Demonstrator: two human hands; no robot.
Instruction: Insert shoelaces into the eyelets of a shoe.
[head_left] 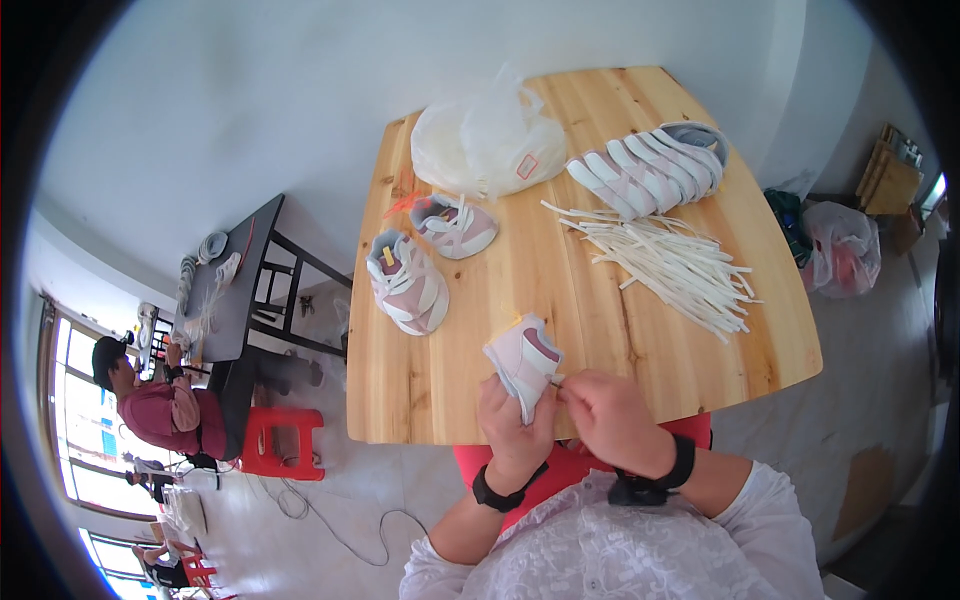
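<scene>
My left hand [510, 415] grips a small pink and white shoe [525, 362] from below, at the near edge of the wooden table [560, 250]. My right hand [608, 410] pinches the end of a white lace at the shoe's side. Two more small shoes lie to the left, one with a yellow tag [408, 282] and one laced [456, 225]. A loose pile of white laces [670, 262] spreads over the right half. A row of several stacked shoes [648, 168] lies at the far right.
A crumpled clear plastic bag [485, 140] sits at the table's far edge. A dark table [235, 275] with shoes stands to the left, with a red stool [285, 440] and a seated person [160, 405] beside it. Bags [840, 250] lie on the floor at right.
</scene>
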